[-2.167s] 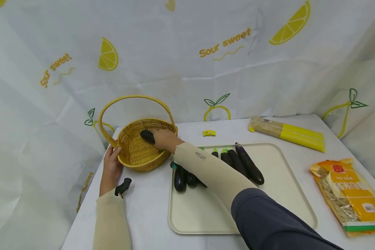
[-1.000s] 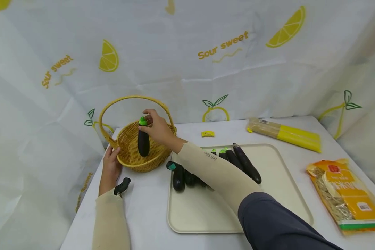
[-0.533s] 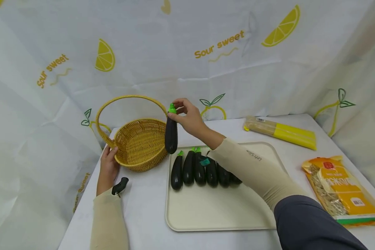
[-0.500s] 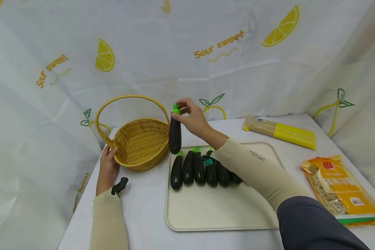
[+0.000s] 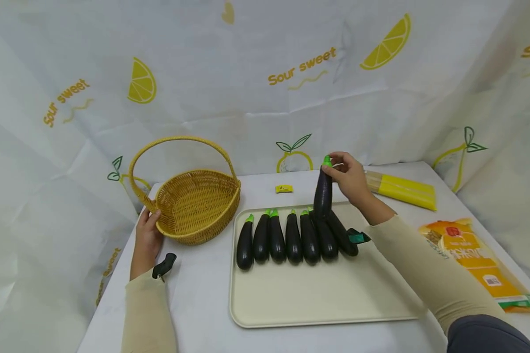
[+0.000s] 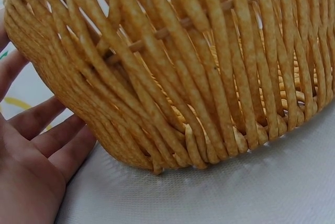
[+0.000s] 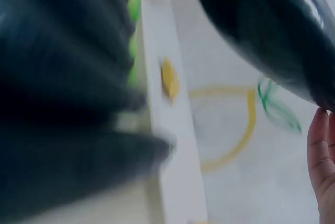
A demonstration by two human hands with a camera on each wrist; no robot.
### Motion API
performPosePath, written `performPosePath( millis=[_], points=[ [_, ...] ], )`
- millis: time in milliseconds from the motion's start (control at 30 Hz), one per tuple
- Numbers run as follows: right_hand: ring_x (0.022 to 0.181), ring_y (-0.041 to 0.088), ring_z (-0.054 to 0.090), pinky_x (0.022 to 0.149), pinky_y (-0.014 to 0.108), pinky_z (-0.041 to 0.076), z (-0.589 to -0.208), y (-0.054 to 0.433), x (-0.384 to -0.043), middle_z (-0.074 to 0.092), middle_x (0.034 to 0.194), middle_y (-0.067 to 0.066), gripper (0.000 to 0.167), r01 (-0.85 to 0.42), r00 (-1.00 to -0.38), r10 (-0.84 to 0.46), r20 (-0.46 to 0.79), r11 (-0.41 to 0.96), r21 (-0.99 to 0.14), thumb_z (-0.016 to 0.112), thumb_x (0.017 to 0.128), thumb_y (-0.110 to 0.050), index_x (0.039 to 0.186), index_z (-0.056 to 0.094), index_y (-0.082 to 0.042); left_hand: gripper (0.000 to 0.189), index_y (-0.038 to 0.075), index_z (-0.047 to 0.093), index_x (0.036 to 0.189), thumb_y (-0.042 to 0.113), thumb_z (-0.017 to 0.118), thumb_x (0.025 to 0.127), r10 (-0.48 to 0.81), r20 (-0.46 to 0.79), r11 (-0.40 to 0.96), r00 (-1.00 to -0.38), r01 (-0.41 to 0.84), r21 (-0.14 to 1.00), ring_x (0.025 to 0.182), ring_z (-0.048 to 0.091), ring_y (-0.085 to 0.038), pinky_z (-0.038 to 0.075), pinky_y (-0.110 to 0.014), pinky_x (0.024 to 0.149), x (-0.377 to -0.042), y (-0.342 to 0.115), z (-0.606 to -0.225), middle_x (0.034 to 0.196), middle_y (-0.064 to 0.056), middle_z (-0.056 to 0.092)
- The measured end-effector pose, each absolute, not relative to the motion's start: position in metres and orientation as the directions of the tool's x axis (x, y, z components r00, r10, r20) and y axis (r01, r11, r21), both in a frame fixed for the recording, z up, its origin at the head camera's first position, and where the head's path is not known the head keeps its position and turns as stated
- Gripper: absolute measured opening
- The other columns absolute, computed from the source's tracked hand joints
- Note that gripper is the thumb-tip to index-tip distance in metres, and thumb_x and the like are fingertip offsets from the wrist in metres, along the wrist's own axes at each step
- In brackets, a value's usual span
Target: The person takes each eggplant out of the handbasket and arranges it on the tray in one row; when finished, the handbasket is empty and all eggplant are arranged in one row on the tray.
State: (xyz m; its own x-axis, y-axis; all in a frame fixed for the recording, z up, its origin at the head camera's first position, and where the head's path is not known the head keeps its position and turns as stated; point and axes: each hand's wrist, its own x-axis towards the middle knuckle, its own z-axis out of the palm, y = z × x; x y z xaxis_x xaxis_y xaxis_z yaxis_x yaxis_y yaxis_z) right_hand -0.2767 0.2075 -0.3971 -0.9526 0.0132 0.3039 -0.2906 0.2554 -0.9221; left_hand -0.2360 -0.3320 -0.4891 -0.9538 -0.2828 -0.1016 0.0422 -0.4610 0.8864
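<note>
My right hand [image 5: 353, 181] pinches an eggplant [image 5: 322, 193] by its green stem end. It hangs upright above the right end of a row of eggplants [image 5: 293, 240], which lie side by side on the beige tray [image 5: 291, 301]. In the right wrist view the held eggplant [image 7: 267, 30] is large, with fingertips at its end. My left hand [image 5: 147, 235] grips the left side of a yellow wicker basket [image 5: 198, 238] near the foot of its handle. Up close in the left wrist view, several fingers [image 6: 68, 145] lie against the woven wall. No eggplant shows in the basket.
Behind the tray lies a small yellow wrapped packet [image 5: 284, 189]. A long pack with a yellow wrapper [image 5: 406, 191] lies at the back right, partly behind my right hand. An orange food bag [image 5: 472, 255] sits right of the tray, partly covered by the right sleeve.
My right hand has lifted the eggplant out of the basket and carried it rightward to the tray's row. My left hand stays on the basket.
</note>
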Motion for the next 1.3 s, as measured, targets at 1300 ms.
performPosePath(
  millis=[1300],
  points=[
    [0.101, 0.037, 0.058, 0.079, 0.049, 0.046, -0.470, 0.258, -0.233, 0.062, 0.111, 0.019, 0.039, -0.039, -0.999, -0.019, 0.037, 0.757, -0.652, 0.062, 0.095, -0.031, 0.121, 0.062, -0.001, 0.058, 0.018, 0.038, 0.150, 0.012, 0.061, 0.097, -0.302, -0.143, -0.503, -0.943, 0.030, 0.864, 0.131, 0.038, -0.012, 0.032, -0.025, 0.106, -0.231, -0.339, -0.489, 0.149, 0.000, 0.036]
  ],
)
